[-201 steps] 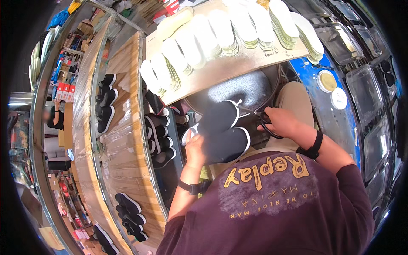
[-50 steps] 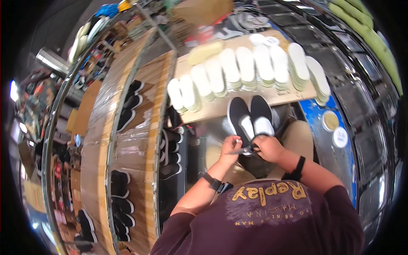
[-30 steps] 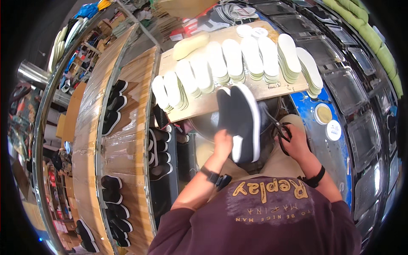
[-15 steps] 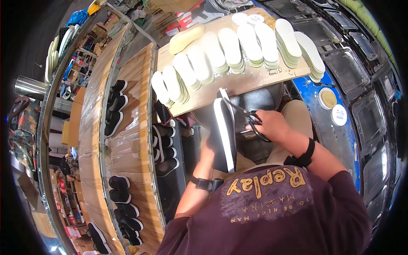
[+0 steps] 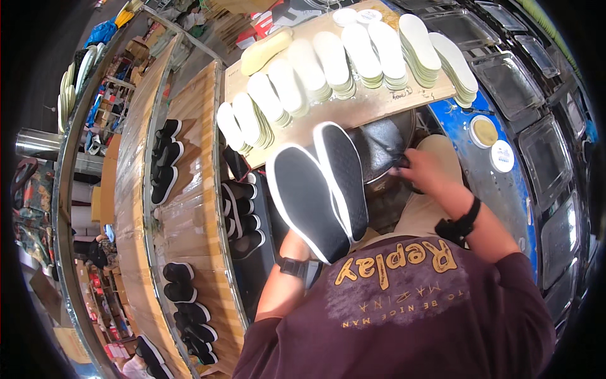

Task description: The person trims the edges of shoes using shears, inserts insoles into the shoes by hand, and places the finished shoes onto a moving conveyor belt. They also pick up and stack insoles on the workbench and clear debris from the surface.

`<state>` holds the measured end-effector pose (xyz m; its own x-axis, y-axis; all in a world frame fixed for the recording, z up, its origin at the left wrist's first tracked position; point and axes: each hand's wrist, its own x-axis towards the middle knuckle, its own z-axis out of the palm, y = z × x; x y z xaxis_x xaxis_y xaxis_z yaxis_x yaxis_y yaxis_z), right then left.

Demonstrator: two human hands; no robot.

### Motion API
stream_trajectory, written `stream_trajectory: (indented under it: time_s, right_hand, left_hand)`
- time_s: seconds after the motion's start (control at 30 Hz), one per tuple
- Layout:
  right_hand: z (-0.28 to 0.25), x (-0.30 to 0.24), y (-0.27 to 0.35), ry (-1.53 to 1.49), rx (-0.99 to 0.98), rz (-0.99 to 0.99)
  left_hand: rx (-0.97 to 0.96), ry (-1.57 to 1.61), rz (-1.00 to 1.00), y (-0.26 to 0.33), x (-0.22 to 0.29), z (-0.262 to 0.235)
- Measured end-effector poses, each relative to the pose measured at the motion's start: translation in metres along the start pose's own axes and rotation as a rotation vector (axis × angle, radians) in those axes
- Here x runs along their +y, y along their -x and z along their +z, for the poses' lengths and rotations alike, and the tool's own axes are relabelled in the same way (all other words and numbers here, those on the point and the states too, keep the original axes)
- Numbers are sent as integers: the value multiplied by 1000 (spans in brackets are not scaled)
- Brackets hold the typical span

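Observation:
A pair of black shoes with white edges (image 5: 306,196) is held up with its dark soles toward me, side by side and touching. My left hand (image 5: 295,244) grips them from behind; its fingers are hidden by the soles. To the right of the shoes, my right hand (image 5: 428,170) is closed around black-handled scissors (image 5: 400,163), over a dark round container (image 5: 379,148) between my knees. Only parts of the handles show clearly, and the blades are hard to make out. Beyond the shoes, stacks of pale insoles (image 5: 332,63) stand in a row on a wooden board (image 5: 353,112).
On the left, wooden shelves (image 5: 189,234) carry several black shoes (image 5: 178,284). More shoes (image 5: 243,218) lie beside my left arm. A blue bench (image 5: 489,186) at right bears round lids (image 5: 502,156). Clear plastic trays (image 5: 514,95) line the far right.
The shoes have turned from edge-on to showing both soles, and shifted left. My right hand has drawn slightly up and right with the scissors, apart from the shoes.

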<state>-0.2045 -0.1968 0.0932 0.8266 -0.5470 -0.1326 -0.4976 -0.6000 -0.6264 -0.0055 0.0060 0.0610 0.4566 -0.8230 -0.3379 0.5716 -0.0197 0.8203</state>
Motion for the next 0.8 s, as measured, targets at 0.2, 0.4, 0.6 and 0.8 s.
stream_trajectory:
  time_s: [0.2, 0.4, 0.6, 0.8]
  right_hand:
    - [-23, 138, 88, 162, 218, 282]
    - [-35, 230, 238, 462, 150, 842]
    - [-48, 267, 310, 508, -57, 1077]
    - [-78, 245, 202, 526, 99, 800]
  left_hand:
    - [-9, 49, 4, 86, -17, -59]
    - [-88, 96, 13, 70, -30, -72]
    - [258, 21, 96, -40, -28, 13]
    - [314, -1353, 590, -89, -58, 15]
